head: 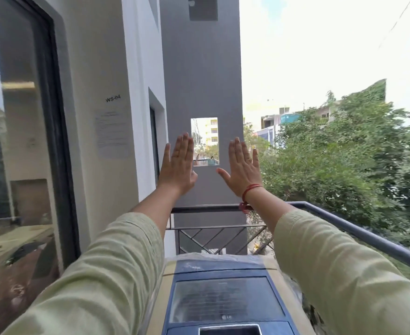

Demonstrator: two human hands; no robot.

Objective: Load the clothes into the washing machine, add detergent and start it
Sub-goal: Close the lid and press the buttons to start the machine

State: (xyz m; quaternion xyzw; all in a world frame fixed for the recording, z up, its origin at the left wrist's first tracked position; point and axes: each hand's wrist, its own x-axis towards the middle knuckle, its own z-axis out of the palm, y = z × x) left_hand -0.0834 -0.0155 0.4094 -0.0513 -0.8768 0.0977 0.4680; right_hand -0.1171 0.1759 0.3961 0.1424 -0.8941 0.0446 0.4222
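Note:
A top-loading washing machine [225, 301] stands below me on a balcony, its blue lid with a glass window closed and a clear plastic cover draped at its back. My left hand [178, 165] and my right hand [241, 166] are raised in front of me at arm's length, fingers straight and pointing up, backs toward me, holding nothing. A red thread is tied round my right wrist. Both arms wear pale green sleeves. No clothes or detergent are in view.
A dark metal balcony railing [344, 226] runs behind the machine and along the right side. A glass door [18, 165] and a white wall with a paper notice [113, 134] are on the left. A grey wall [201, 93] rises ahead; trees fill the right.

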